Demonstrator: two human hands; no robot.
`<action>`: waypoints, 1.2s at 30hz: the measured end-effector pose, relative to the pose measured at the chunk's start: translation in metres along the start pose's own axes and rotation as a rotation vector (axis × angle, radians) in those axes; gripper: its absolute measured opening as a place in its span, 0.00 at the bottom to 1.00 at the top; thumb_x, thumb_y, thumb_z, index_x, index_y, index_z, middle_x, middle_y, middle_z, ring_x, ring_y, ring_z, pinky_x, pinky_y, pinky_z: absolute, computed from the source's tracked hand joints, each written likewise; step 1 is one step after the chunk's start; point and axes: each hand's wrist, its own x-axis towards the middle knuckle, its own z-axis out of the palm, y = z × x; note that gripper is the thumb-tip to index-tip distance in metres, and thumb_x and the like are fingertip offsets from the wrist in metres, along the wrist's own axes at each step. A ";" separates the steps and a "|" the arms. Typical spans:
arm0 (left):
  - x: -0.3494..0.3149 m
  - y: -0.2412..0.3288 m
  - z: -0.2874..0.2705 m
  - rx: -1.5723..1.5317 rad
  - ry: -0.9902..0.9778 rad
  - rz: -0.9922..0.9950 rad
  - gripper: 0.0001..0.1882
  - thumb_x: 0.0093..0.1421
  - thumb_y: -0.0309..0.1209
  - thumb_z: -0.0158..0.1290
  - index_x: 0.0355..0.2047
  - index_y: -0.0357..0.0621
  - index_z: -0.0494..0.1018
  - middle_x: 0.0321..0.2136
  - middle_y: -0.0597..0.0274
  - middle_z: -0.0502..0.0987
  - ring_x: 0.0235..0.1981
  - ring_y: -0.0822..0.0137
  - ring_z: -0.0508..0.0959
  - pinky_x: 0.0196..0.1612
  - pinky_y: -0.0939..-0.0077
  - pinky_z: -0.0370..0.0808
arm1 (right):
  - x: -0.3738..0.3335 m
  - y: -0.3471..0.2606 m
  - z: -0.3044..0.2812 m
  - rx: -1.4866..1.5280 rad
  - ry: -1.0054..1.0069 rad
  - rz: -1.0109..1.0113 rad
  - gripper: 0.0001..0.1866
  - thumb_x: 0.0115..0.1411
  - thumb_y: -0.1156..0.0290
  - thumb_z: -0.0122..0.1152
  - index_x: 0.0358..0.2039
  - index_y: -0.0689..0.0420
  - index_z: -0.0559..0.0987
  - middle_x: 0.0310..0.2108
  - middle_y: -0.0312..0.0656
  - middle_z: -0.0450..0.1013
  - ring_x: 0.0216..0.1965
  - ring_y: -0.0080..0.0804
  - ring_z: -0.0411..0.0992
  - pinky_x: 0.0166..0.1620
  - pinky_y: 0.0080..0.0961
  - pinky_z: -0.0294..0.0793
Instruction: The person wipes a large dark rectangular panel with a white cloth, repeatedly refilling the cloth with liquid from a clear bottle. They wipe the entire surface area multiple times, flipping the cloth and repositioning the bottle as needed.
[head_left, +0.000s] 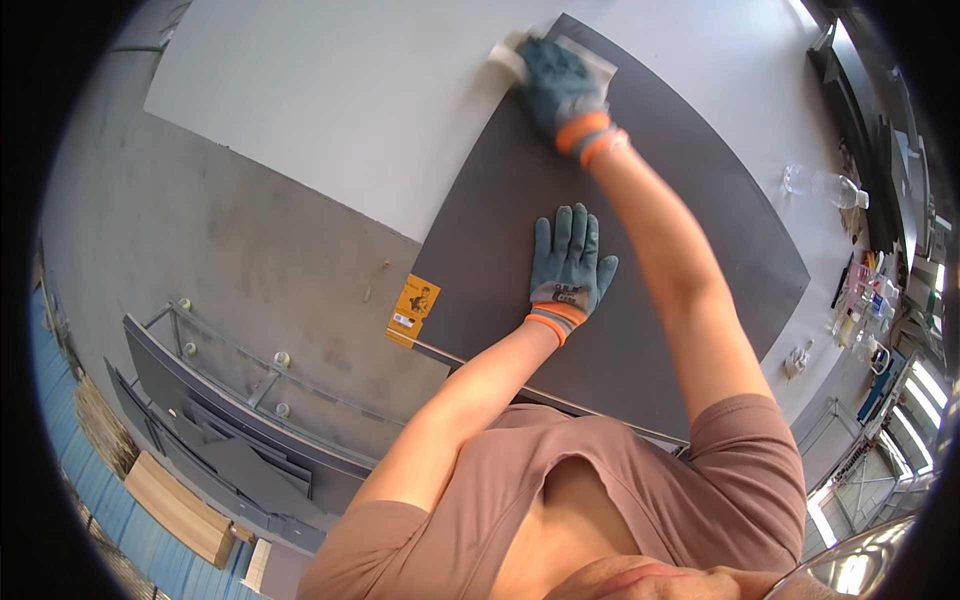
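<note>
A large dark grey panel lies on the light-coloured table in front of me. My left hand, in a teal coated glove with an orange cuff, rests flat on the panel near its middle, fingers stretched out and holding nothing. Farther off, at the panel's far edge, my right hand wears a matching glove and presses on a white cloth. Motion smears that hand, and the cloth shows on both sides of it. A yellow label sits at the panel's near left corner.
On the table's right side lie a clear plastic bottle and several small bottles. To the left, a wheeled metal rack stands on the grey floor, close to more dark panels and stacked wooden boards.
</note>
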 end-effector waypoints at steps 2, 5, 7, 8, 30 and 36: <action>0.002 0.001 0.002 -0.009 -0.017 0.021 0.41 0.64 0.51 0.54 0.68 0.33 0.62 0.73 0.42 0.54 0.73 0.42 0.54 0.71 0.33 0.50 | 0.040 0.060 0.013 -0.071 0.103 0.089 0.30 0.69 0.55 0.51 0.67 0.54 0.69 0.69 0.51 0.64 0.71 0.50 0.60 0.72 0.44 0.57; 0.002 0.002 0.003 -0.002 -0.016 0.034 0.42 0.64 0.51 0.55 0.68 0.34 0.61 0.72 0.42 0.55 0.73 0.42 0.53 0.71 0.33 0.50 | 0.048 0.077 0.030 -0.123 0.166 0.150 0.30 0.70 0.55 0.47 0.68 0.56 0.68 0.70 0.52 0.63 0.71 0.50 0.60 0.73 0.44 0.55; -0.002 -0.003 0.006 0.004 0.006 -0.002 0.42 0.64 0.51 0.55 0.68 0.34 0.61 0.72 0.42 0.56 0.73 0.41 0.53 0.71 0.33 0.50 | 0.047 0.033 0.014 -0.084 0.120 0.178 0.30 0.68 0.54 0.54 0.66 0.57 0.70 0.66 0.50 0.67 0.69 0.49 0.63 0.71 0.43 0.58; -0.002 -0.004 0.008 0.000 0.020 0.001 0.42 0.64 0.51 0.55 0.69 0.34 0.61 0.72 0.42 0.56 0.73 0.41 0.53 0.71 0.34 0.50 | 0.032 0.009 0.005 -0.004 0.026 0.178 0.30 0.68 0.54 0.54 0.66 0.58 0.70 0.67 0.49 0.67 0.69 0.49 0.62 0.72 0.42 0.58; -0.017 -0.008 -0.014 0.137 -0.032 0.125 0.35 0.70 0.50 0.44 0.67 0.36 0.64 0.72 0.43 0.56 0.74 0.42 0.52 0.74 0.39 0.43 | -0.134 -0.175 -0.019 0.155 -0.193 -0.442 0.30 0.65 0.65 0.53 0.67 0.56 0.69 0.68 0.44 0.66 0.70 0.41 0.62 0.73 0.40 0.56; -0.148 -0.021 -0.069 -0.181 0.393 -0.297 0.37 0.62 0.43 0.60 0.66 0.34 0.63 0.68 0.34 0.60 0.70 0.37 0.59 0.70 0.40 0.55 | -0.065 -0.043 0.013 -0.085 0.093 -0.010 0.31 0.68 0.51 0.52 0.67 0.56 0.69 0.70 0.47 0.63 0.72 0.45 0.59 0.73 0.41 0.53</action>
